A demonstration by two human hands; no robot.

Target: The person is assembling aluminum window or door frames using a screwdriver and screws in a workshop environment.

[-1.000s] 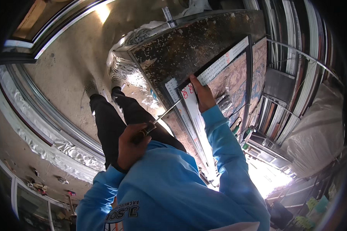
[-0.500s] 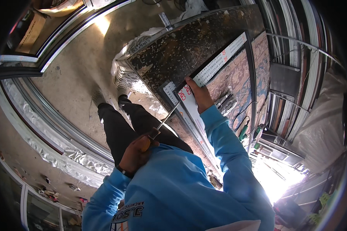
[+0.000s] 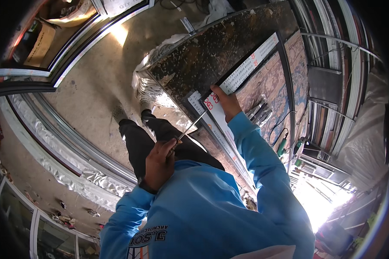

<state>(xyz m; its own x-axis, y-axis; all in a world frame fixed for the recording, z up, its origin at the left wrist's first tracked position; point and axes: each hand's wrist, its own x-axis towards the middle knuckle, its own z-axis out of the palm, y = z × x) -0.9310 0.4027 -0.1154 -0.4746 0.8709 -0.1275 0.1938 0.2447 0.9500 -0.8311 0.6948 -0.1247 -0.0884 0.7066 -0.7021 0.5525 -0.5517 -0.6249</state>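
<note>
So, big old scuffed counter (image 3: 235, 32), and lying on it a black profile frame (image 3: 251, 64) with printed white film. Its sides already meet at the near and far corners; can't tell if they're fastened. Hands: right (image 3: 227, 102) is clamped over the near corner, left (image 3: 157, 162) wrapped tight around a screwdriver (image 3: 192, 123). Tip's right at that corner, so I'd guess that bit's unfinished.

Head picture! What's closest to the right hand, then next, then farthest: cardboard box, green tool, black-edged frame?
1. Black-edged frame: held by the right hand.
2. Green tool: to its lower right.
3. Cardboard box: far upper left.
</note>
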